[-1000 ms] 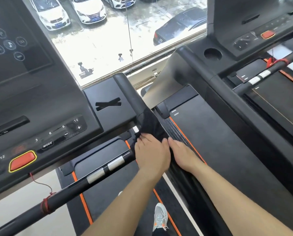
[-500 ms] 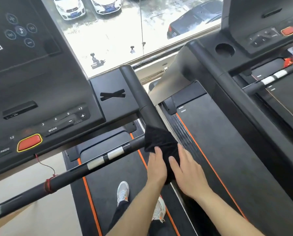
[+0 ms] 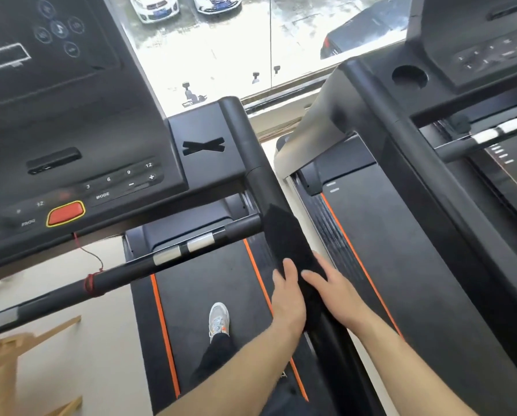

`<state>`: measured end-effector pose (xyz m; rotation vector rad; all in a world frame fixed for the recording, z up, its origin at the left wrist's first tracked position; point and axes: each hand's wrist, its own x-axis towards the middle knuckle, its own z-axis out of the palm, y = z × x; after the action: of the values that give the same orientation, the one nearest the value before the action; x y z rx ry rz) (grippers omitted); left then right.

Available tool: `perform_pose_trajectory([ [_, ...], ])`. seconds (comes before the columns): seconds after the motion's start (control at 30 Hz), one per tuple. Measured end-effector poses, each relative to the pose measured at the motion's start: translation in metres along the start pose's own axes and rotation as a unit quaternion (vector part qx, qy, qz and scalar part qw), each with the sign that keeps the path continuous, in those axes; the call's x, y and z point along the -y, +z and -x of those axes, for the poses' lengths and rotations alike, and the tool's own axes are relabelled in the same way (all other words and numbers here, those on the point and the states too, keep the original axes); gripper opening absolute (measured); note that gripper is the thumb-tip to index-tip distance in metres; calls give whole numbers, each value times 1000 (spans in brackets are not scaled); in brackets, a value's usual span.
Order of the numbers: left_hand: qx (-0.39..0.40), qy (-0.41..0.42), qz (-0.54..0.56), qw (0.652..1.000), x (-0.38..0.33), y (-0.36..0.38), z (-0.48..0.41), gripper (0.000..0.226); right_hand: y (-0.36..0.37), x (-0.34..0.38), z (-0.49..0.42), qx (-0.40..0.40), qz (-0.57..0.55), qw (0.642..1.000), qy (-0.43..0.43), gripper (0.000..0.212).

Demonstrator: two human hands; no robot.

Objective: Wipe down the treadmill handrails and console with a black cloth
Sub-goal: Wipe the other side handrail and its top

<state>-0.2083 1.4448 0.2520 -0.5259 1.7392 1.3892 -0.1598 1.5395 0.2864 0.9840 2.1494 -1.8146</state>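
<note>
Forearms come in from the bottom edge, and our left hand and right hand sit close together on the right handrail of the treadmill we stand on. Both lie flat with the fingers extended, pressing the black cloth onto the rail rather than clenching it; whether the thumbs hook underneath we cannot tell. The cloth is draped over the rail just past our fingertips, its far end reaching the joint where the crossbar meets the rail.

We judge the step in hand to be the wipe of this right handrail, with the task still early. Beyond the cloth the bare rail runs up beside the tray with the taped cross. Left of that sits the console with its red stop button, where we see no cloth. The next move, as we read it, calls for steady downward pressure from both palms while sliding the cloth along the rail, keeping it wrapped so it does not slip off the rounded side.
</note>
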Motion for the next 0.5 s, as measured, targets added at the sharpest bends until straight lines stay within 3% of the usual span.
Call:
perform_pose_trajectory([
  [0.2, -17, 56, -68, 996, -13, 2, -4, 73, -2, -1, -26, 27, -17, 999, 1, 23],
  [0.3, -29, 112, -76, 990, -37, -2, -27, 68, -2, 4, -54, 64, -60, 996, -8, 29],
  [0.43, -33, 106, -67, 991, -29, -2, -21, 98, 0, 3, -29, 67, -64, 996, -3, 19],
  [0.5, -23, 102, -80, 991, -4, -1, -4, 108, -3, -2, 5, 42, -41, 998, -11, 31],
])
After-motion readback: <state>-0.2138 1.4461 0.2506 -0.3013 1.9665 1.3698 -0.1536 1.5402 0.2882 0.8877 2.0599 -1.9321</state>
